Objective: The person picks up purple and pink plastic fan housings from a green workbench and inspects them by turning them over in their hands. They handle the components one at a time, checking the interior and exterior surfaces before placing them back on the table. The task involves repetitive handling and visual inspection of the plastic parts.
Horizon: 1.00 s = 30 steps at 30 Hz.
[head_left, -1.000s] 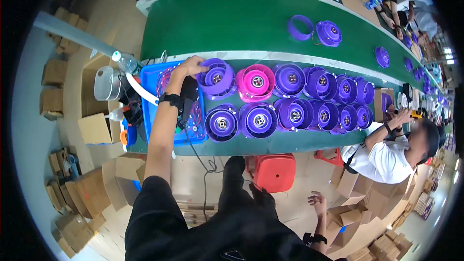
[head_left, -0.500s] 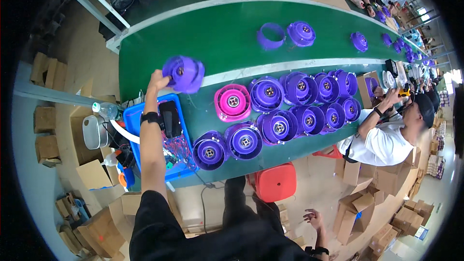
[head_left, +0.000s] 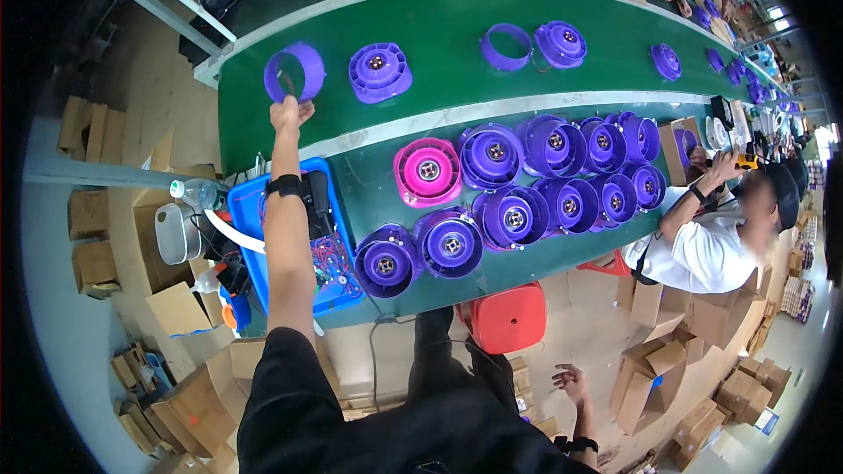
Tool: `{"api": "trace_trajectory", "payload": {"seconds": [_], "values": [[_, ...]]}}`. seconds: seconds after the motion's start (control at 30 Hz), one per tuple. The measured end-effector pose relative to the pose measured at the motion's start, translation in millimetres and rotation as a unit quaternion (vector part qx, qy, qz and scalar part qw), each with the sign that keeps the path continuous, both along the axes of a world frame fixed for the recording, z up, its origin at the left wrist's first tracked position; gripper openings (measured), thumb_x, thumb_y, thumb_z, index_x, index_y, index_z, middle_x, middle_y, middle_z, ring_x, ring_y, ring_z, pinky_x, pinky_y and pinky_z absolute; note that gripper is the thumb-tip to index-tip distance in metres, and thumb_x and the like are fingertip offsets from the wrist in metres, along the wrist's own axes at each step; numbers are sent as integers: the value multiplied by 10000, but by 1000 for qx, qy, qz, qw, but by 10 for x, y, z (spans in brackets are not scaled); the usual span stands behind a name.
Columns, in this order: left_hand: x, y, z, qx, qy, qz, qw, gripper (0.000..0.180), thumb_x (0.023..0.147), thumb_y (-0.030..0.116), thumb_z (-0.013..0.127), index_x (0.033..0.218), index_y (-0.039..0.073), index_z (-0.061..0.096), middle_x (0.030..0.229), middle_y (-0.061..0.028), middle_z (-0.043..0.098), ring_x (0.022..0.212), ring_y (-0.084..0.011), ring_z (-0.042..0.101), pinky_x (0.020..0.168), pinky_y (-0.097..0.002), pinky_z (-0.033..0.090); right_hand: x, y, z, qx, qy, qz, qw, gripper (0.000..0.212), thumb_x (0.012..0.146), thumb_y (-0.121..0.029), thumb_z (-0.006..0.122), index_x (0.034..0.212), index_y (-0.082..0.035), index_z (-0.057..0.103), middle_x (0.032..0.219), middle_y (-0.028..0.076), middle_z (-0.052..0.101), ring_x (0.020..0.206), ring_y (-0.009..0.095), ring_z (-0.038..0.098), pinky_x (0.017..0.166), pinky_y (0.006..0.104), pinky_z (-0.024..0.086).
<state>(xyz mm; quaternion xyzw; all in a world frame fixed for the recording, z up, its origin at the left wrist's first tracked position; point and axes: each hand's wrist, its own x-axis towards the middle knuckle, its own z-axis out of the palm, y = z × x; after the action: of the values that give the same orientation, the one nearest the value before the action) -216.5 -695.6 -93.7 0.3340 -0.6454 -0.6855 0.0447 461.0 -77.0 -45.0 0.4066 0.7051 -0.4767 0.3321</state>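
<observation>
My left hand (head_left: 290, 112) reaches over the green conveyor belt (head_left: 439, 31) and grips the near rim of a hollow purple plastic ring (head_left: 313, 73). Just right of it, a purple motor housing (head_left: 379, 72) with a metal hub rests on the belt. Low on the right, my right hand (head_left: 572, 383) hangs beside my body, away from the table, fingers apart and loosely bent around nothing. Between me and the belt, several purple housings (head_left: 452, 246) stand in two rows, with one pink housing (head_left: 428, 171) at the far row's left end.
Under my left forearm lies a blue tray (head_left: 248, 204) with wires and a black object. Another purple ring (head_left: 507, 46) and housing (head_left: 560, 44) sit farther along the belt. A red stool (head_left: 509, 319) stands at the table edge. A co-worker (head_left: 716, 250) sits right, near cardboard boxes (head_left: 654, 382).
The purple ring and housing, together in my left hand before, are now apart: the housing lies on the belt, and my hand has moved farther out with the ring. The view has shifted slightly.
</observation>
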Motion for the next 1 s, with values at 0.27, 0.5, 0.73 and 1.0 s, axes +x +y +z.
{"api": "trace_trajectory", "payload": {"seconds": [0.27,0.5,0.73,1.0], "values": [[564,189,176,-249,-99,-270,925,470,921,318,615,1147,-94,600,909,-231,698,769,-312,712,666,-385,597,136,-12,-117,-10,4,5,1000,379,927,-15,379,1228,-41,607,912,129,726,738,169,688,639,304,552],[2085,722,745,-130,-29,-673,727,565,885,255,679,1383,62,495,1199,-147,648,1143,-239,609,984,-383,479,100,-168,-278,-18,11,2,1000,373,929,-32,386,1230,-46,605,908,120,725,749,167,687,641,297,540],[2721,930,404,-383,-84,-579,715,449,824,77,584,1266,137,629,1025,-245,688,967,-426,661,869,-496,531,-295,-312,-268,-34,46,64,996,359,931,-79,412,1233,-31,600,913,125,725,768,172,691,659,301,538],[2387,1023,523,-490,-61,-497,714,383,776,52,621,1113,191,735,953,-205,712,892,-388,695,833,-495,552,-200,-364,-90,-13,64,37,997,401,855,-13,408,1188,4,632,880,154,726,762,178,695,669,303,545]]}}
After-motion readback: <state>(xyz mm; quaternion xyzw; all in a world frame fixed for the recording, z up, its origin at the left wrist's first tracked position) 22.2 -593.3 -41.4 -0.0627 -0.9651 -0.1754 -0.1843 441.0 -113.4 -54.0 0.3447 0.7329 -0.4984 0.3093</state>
